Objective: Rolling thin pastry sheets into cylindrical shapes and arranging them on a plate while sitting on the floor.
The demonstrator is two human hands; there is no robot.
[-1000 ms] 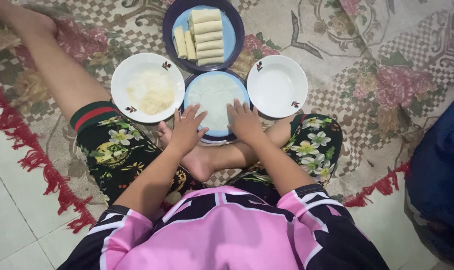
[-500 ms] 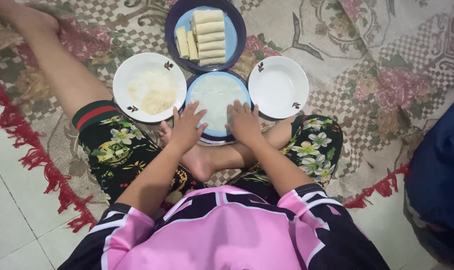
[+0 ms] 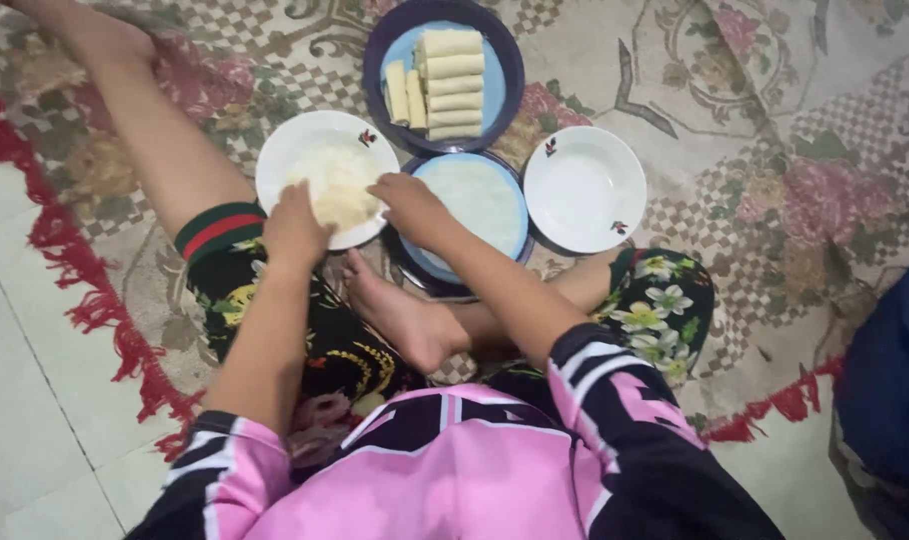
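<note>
**Both hands at the filling bowl**

The left hand [image 3: 296,225] rests loosely curled on the white bowl's [image 3: 284,160] near rim. The right hand [image 3: 406,205] reaches the pale shredded filling [image 3: 336,190], fingers bunched; a pinch I cannot confirm. It looks soft, crumbly, best gathered by fingertips. Rightward, a blue plate [image 3: 494,205] holds a thin, probably tearable wrapper.

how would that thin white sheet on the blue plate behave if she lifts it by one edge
The thin white sheet lies flat against the blue plate, so it is probably floppy and would droop. It looks very thin, so likely light and easy to tear. The right hand rests on its left edge, and it may cling to the plate rather than slide.
</note>
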